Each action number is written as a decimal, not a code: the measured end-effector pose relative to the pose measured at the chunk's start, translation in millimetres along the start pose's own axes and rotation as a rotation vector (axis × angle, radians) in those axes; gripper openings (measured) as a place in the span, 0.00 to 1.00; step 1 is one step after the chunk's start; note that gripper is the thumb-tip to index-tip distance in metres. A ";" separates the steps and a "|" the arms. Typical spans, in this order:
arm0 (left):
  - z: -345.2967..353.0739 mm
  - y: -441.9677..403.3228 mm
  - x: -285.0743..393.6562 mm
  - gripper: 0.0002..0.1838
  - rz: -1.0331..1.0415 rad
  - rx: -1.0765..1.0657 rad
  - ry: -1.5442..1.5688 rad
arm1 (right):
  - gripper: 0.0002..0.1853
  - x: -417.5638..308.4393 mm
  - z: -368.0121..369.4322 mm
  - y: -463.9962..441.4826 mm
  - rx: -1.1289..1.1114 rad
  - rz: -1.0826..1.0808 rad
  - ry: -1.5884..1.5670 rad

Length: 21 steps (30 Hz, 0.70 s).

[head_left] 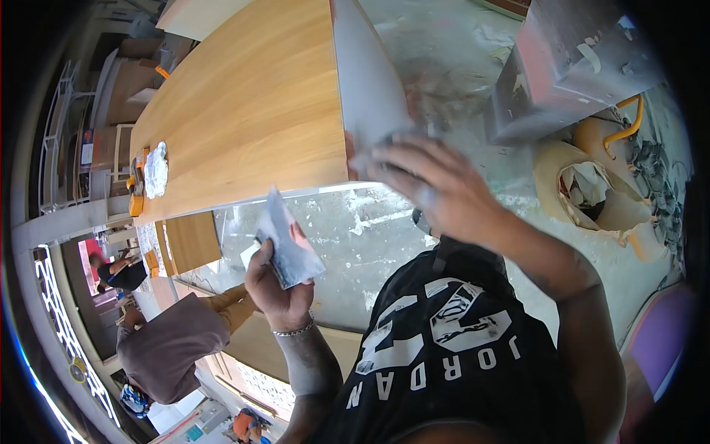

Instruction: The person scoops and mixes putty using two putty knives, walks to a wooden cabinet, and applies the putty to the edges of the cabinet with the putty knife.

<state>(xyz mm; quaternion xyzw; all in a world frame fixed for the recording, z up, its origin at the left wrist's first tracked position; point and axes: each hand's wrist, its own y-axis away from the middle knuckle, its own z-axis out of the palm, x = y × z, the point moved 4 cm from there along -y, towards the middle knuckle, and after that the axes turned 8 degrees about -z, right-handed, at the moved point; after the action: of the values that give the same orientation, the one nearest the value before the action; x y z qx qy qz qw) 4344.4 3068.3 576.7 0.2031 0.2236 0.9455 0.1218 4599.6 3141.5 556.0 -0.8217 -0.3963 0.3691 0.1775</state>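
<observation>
My left hand [279,287], with a bracelet at the wrist, is closed on a flat grey plate [279,248] that carries a patch of pink putty-like paste. Blurred by motion, my right hand [436,174] is at the near corner of a wood-faced panel [244,96]. Its fingers are bent, with a small grey edge at the tips that I cannot identify. The panel's white side face [366,81] runs away from that hand, and a reddish-brown smear [350,152] marks the corner.
On the panel's left end lie crumpled white material [156,170] and a yellow tool [137,185]. At right stand a grey box-like block [569,66] and an open sack [592,192]. A person in a brown shirt [170,344] bends at lower left; others are farther off.
</observation>
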 end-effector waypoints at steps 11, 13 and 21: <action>-50.4 -8.6 -36.3 0.23 -0.047 0.111 -0.015 | 0.17 -4.4 -6.8 -26.7 -0.485 -0.282 0.174; -47.9 -11.0 -47.0 0.24 -0.086 0.124 -0.017 | 0.28 -13.9 -12.8 -18.0 -0.486 -0.187 0.036; -8.0 -14.6 -56.8 0.17 -0.072 0.319 -0.055 | 0.35 -41.5 9.0 32.8 -0.135 0.056 -0.393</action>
<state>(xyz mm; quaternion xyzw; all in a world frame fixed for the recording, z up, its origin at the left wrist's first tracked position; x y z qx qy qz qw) 4393.3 3059.8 544.5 0.2377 0.3746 0.8870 0.1281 4592.7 3088.6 550.2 -0.7546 -0.4243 0.4997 0.0310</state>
